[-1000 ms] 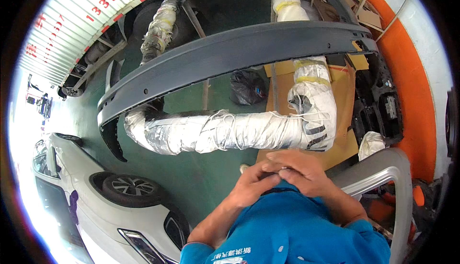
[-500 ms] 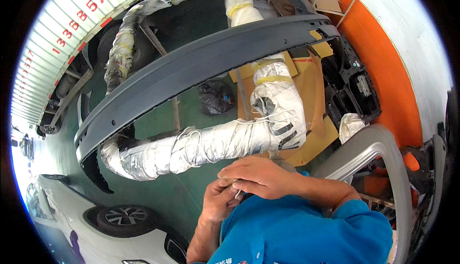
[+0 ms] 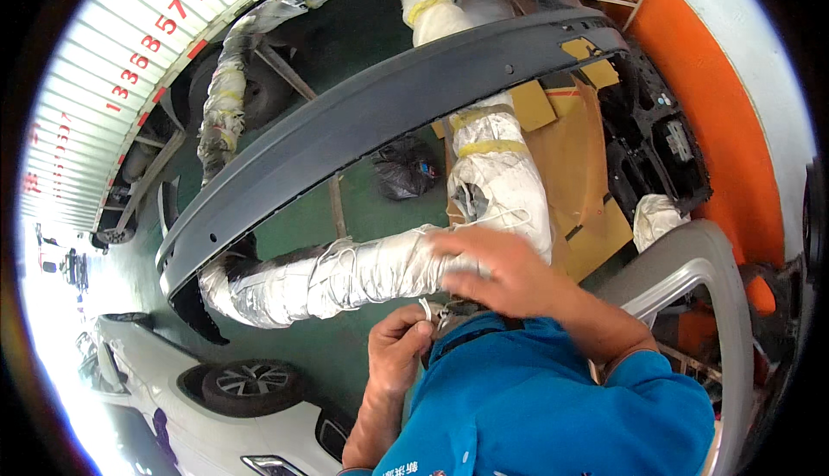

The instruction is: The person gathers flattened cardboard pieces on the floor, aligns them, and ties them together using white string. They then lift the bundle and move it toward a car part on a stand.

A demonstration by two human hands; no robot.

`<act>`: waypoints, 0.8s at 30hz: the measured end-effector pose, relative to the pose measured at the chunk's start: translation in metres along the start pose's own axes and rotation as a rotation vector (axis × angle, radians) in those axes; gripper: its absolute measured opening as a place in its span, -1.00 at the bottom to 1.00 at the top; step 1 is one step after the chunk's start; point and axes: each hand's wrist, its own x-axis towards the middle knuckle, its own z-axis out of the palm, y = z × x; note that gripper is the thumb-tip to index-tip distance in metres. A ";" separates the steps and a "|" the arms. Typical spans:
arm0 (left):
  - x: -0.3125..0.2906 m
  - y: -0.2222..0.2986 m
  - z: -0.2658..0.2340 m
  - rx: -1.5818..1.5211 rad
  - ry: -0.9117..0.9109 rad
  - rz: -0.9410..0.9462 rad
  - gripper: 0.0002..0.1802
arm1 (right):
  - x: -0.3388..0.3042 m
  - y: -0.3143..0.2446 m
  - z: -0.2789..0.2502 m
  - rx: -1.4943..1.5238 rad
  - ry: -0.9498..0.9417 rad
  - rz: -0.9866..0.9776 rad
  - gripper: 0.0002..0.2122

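My left hand (image 3: 399, 348) is closed in front of my blue shirt, thumb against the fingers. A short, thin white cord (image 3: 426, 308) sticks up from its pinch; the rest of it is hidden. My right hand (image 3: 499, 270) is lifted to the right of it, blurred, its fingers stretched out and apart from the thumb, with nothing visible in them. Behind that hand is the near bar of a padded frame (image 3: 371, 276), wrapped in white sheeting and tied with cord. A long dark grey car bumper (image 3: 363, 122) lies across the frame, beyond both hands.
A white car (image 3: 164, 355) stands at lower left. On the right are a silver-grey curved panel (image 3: 721, 303) and black car parts (image 3: 665, 148) by an orange and white wall. Flattened cardboard (image 3: 570, 156) and a black bag (image 3: 404, 169) lie on the green floor.
My hands were together and have parted. The right one has moved up and to the right, opening its fingers. The left still pinches the white cord. The whole view has shifted slightly.
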 end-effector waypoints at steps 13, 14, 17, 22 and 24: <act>-0.006 -0.028 0.058 -0.175 0.462 0.120 -0.82 | 0.018 0.051 -0.029 -0.628 -0.207 -0.079 -0.85; -0.009 -0.032 0.059 -0.247 0.476 0.123 -0.83 | 0.019 0.052 -0.028 -0.636 -0.212 -0.077 -0.85; -0.013 -0.044 0.052 -0.413 0.446 0.114 -0.81 | 0.017 0.057 -0.022 -0.614 -0.145 -0.154 -0.89; -0.017 -0.042 0.045 -0.491 0.372 -0.049 -0.73 | -0.002 0.004 -0.014 -0.449 -0.096 -0.145 -0.90; -0.014 -0.047 0.039 -0.540 0.302 -0.091 -0.71 | -0.017 -0.020 -0.002 -0.413 -0.152 -0.132 -0.90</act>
